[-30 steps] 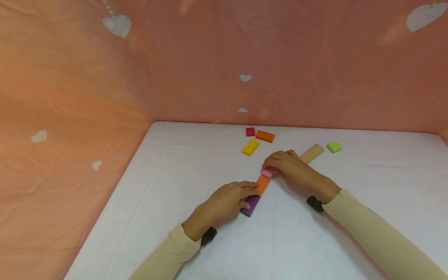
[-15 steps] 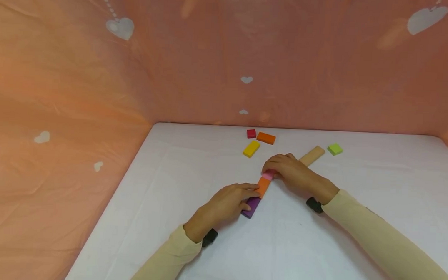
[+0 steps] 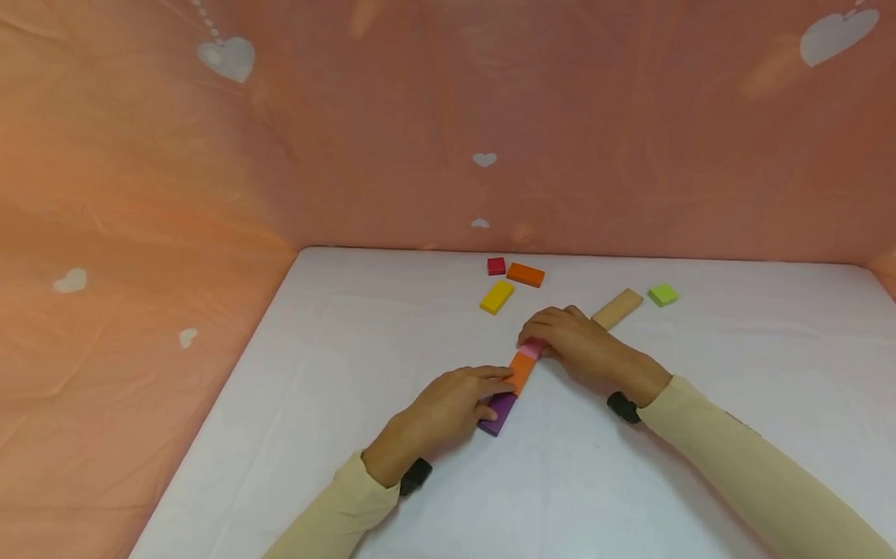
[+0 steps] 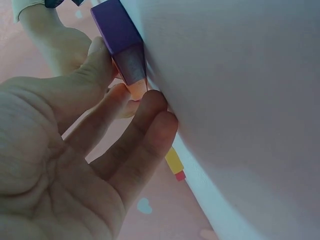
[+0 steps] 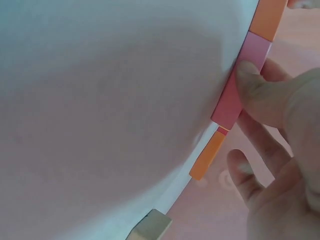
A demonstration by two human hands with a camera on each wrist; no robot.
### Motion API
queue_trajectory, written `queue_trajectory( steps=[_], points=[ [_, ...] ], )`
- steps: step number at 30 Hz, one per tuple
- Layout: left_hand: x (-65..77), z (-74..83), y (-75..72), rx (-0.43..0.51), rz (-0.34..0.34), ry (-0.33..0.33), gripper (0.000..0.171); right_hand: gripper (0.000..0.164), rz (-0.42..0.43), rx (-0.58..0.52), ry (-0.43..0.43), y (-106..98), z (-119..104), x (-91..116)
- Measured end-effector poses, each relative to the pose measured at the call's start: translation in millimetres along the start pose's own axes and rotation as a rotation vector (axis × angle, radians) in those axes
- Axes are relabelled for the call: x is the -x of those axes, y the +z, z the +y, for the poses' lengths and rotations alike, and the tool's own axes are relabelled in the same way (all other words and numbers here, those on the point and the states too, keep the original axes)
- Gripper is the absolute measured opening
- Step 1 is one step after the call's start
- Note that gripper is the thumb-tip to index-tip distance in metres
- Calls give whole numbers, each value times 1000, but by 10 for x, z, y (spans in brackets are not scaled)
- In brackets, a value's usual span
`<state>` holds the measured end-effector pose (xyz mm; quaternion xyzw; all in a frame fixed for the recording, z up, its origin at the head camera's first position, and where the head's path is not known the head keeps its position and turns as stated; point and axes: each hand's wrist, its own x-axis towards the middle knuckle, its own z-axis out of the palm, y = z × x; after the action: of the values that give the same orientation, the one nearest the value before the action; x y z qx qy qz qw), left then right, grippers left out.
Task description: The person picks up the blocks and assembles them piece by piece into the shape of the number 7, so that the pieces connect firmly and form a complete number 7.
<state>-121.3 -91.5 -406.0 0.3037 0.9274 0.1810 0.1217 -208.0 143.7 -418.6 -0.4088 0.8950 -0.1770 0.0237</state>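
A row of flat rectangular blocks runs diagonally over the white table: purple (image 3: 498,415), orange (image 3: 521,373) and pink (image 3: 531,348), end to end. My left hand (image 3: 446,409) lies along the left side of the row. Its thumb touches the purple block (image 4: 116,25), and its fairly straight fingers reach onto the orange one. My right hand (image 3: 576,339) grips the pink block (image 5: 241,82) at the row's far end. In the right wrist view its thumb presses one face while a finger passes behind. Most of the pink block is hidden in the head view.
Beyond the hands lie a yellow block (image 3: 496,297), a red square block (image 3: 497,266) and a second orange block (image 3: 526,274). Past my right hand are a plain wooden block (image 3: 618,309) and a green square block (image 3: 662,295). An orange cloth (image 3: 394,144) hangs behind the table.
The view shifts slightly. Both hands stay at the block row, and the pink block sits against the orange one with no clear movement.
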Motion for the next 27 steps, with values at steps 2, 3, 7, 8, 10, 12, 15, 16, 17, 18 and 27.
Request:
queue_trajectory(
  steps=[2,3,7,8,10,12,15,16,17,18,27],
  points=[
    [1,2,-3,0,0,-1,50,19,-1,1,0,-2,4,0],
    [0,0,-2,-1,1,-1,50,19,2,5,-5,0,7,0],
    [-5,-1,0,-4,2,-2,50,19,6,2,-10,-3,8,0],
    [-5,-1,0,-5,2,-3,50,19,8,1,-12,-2,7,1],
    [-3,-1,0,-6,1,-3,50,19,11,-4,-12,-3,5,2],
    [2,2,-4,-4,0,-2,49,19,15,-2,-16,-2,2,7],
    [8,2,-10,-2,-1,2,48,19,21,-1,-21,-5,-11,16],
    [11,4,-12,-3,-2,3,47,19,21,-1,-22,-6,-16,19],
    [14,6,-15,-4,-2,4,46,19,21,2,-22,-4,-18,21],
    [16,7,-15,-6,-2,6,46,19,23,5,-25,-3,-19,23],
    [19,30,-11,-37,-7,6,44,18,11,19,-19,1,-31,48]
  ],
)
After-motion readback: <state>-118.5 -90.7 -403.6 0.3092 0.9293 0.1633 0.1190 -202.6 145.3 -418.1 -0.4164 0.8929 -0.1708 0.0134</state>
